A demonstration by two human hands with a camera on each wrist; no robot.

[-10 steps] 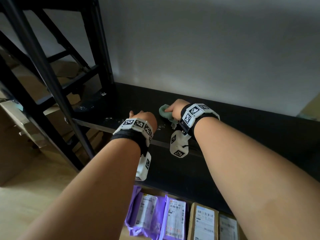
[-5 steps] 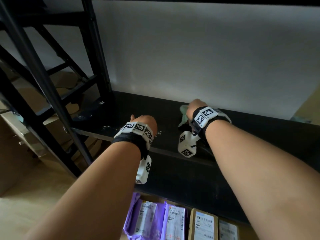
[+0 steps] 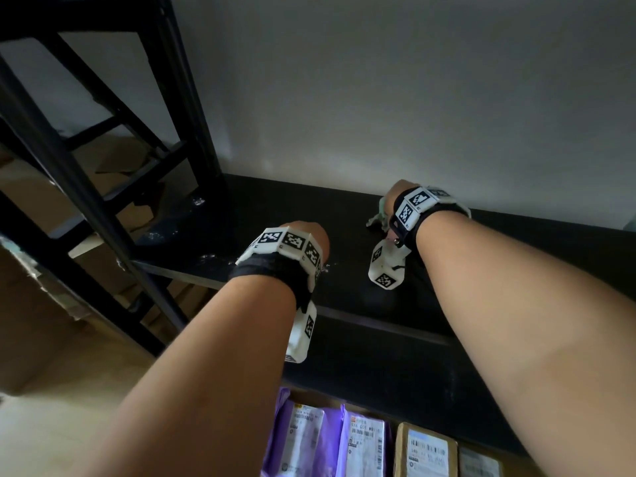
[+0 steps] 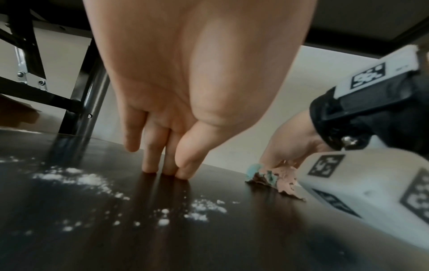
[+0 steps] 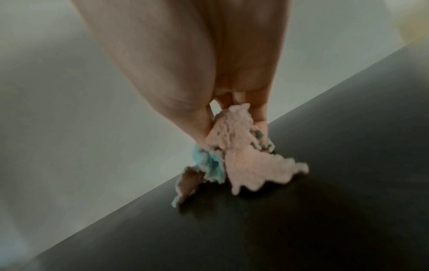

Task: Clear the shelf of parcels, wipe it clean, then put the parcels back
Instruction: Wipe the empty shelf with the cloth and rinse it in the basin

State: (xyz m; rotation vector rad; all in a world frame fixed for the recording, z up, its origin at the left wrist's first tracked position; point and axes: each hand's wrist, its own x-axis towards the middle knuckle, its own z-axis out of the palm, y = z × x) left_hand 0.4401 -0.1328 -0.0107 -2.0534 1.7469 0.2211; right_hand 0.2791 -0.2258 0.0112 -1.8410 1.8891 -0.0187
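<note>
The black shelf (image 3: 361, 304) holds no parcels. My right hand (image 3: 395, 197) grips a pink and blue cloth (image 5: 241, 161) and holds it down on the shelf near the back wall; the cloth (image 4: 276, 176) also shows in the left wrist view, and its edge (image 3: 377, 218) peeks out in the head view. My left hand (image 3: 306, 232) rests with straight fingertips (image 4: 167, 168) on the shelf toward the left. White powder (image 4: 76, 177) lies scattered on the board around those fingertips. Several parcels (image 3: 361, 442), purple bags and a brown box, lie below the shelf's front.
The shelf's black metal posts (image 3: 186, 98) and cross braces (image 3: 103, 87) stand at the left. A white wall (image 3: 413, 98) closes the back. Cardboard boxes (image 3: 34, 304) sit on the floor at the left. An upper shelf board (image 4: 371, 22) hangs overhead.
My right hand has slid the cloth to the right and toward the back wall. The left hand has stayed where it was on the shelf.
</note>
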